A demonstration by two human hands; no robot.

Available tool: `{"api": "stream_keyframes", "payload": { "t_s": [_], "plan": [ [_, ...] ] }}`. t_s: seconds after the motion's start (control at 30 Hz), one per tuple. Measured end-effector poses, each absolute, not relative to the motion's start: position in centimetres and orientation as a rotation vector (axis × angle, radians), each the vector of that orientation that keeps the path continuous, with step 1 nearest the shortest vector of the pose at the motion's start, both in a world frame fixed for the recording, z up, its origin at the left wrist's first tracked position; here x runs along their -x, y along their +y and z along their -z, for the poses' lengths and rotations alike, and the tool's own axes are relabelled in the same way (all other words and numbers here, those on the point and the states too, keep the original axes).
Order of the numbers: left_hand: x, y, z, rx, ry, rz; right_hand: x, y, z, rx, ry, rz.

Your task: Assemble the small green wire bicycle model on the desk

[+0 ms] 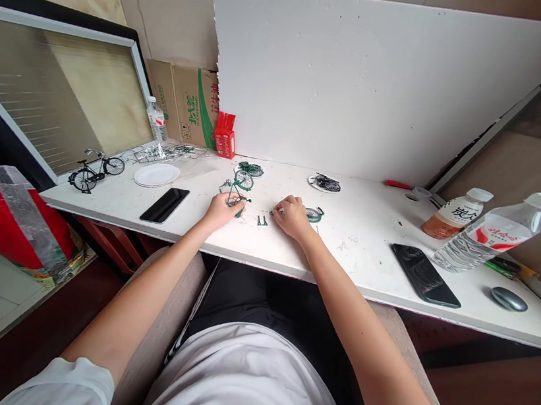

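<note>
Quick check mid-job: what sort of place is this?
Likely a desk for small handwork, perhaps at home: a black miniature bicycle stands on the long white table, the left hand holds a green miniature bicycle frame, and a round white plate bears thin black parts.

White table (357, 224), upright white board (385, 91), beige wall (172, 3)

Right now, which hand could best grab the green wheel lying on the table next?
Probably the right hand: the green wheel lies just beside it. The left hand is farther away and holds the green toy bike. The right may be pinching something small, though.
</note>
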State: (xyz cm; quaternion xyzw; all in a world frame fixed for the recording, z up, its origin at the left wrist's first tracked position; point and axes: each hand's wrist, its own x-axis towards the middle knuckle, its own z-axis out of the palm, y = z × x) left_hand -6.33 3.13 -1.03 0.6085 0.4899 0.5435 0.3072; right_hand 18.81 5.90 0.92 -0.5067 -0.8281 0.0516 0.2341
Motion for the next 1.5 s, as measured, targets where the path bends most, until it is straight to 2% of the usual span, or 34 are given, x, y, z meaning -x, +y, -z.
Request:
{"api": "stream_keyframes", "payload": {
  "t_s": [0.6, 0.7, 0.83, 1.0, 1.27, 1.5],
  "plan": [
    [6.5, 3.0, 1.1, -1.65, 1.296, -1.42, -19.6, 5.9, -1.0, 1.213, -1.874, -0.373],
    [6.5, 3.0, 1.0, -1.613, 1.306, -1.413, -22.2, 6.3, -1.8, 1.216, -1.903, -0.389],
    [6.4, 2.9, 0.7, -1.631, 1.28, -1.435, -27.9, 7.7, -2.8, 1.247, -1.953, -0.582],
    [6.3, 2.8, 0.5, -1.605, 1.277, -1.437, -32.4, 8.9, -2.5, 1.327, -1.866, -0.609],
    [6.5, 2.9, 0.8, -1.605, 1.296, -1.428, -31.4, 8.3, -1.8, 1.437, -2.123, -0.66],
    [6.4, 2.9, 0.8, -1.628, 1.3, -1.432, -30.9, 8.0, -1.7, 1.411, -2.052, -0.64]
  ]
}}
